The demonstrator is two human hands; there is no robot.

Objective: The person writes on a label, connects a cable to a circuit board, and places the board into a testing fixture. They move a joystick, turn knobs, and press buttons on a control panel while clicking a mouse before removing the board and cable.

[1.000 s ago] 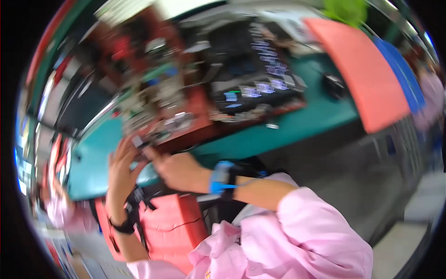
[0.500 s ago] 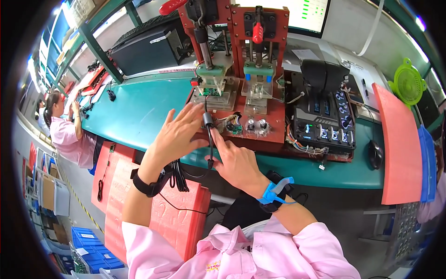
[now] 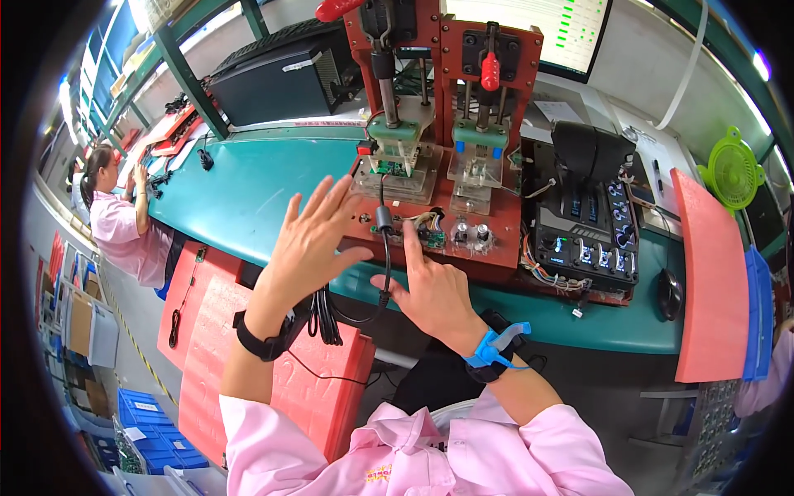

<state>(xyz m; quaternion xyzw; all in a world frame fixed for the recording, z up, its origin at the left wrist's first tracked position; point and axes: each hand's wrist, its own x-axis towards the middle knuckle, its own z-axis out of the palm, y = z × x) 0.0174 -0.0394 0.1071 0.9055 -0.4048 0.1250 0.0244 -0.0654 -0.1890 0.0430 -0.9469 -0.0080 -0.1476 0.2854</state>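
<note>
My left hand (image 3: 308, 240) is open, fingers spread, hovering beside the left edge of the red test fixture (image 3: 504, 241) and apart from the black cable. That cable (image 3: 387, 269) has a thick cylindrical ferrite (image 3: 383, 218) and runs up to a green circuit board (image 3: 392, 167) under the fixture's left clamp. My right hand (image 3: 438, 302) has its index finger stretched toward a small green board (image 3: 430, 237) with wires on the fixture's front. Its thumb lies close to the cable; whether they touch I cannot tell. A coiled part of the cable (image 3: 324, 318) hangs below my left hand.
Right of the fixture stands a black control unit (image 3: 583, 240) with knobs and switches, then a mouse (image 3: 669, 293). Pink foam sheets (image 3: 273, 388) are stacked at lower left. A co-worker (image 3: 124, 219) sits far left. A monitor (image 3: 538, 33) and black computer case (image 3: 277, 87) stand behind.
The view has shifted, so the fixture appears farther right. My left hand has come away from the cable's ferrite. My right index finger now points closer to the small wired board.
</note>
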